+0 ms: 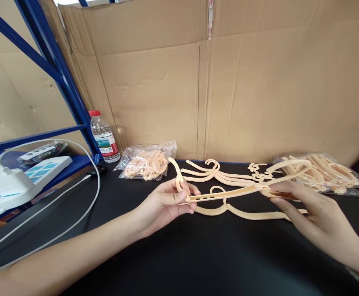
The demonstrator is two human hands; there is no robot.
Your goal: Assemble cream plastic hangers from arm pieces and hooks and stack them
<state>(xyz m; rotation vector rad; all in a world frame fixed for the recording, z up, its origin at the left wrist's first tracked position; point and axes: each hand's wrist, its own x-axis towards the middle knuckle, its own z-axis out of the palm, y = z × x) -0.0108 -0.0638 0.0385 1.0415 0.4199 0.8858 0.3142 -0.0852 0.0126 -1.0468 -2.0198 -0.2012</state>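
A beige plastic hanger (225,194) is held in the air between both hands. My left hand (167,200) pinches its left end, where a curved piece rises from a small ring. My right hand (309,209) grips a beige part at the right, near the joint where a long arm loops up and back. Behind and below it, another beige hanger (253,215) with a hook lies on the black table (179,255), partly hidden by the held one and by my fingers. Farther back lie more hanger arms with hooks (216,174) and several small hook pieces (258,166).
Clear bags of beige parts lie at the back, one left of centre (147,162), one right (330,172). A red-capped water bottle (104,137) stands by the blue frame (65,82). A white power strip (40,176) with looping white cables is at left. Cardboard (160,90) stands behind.
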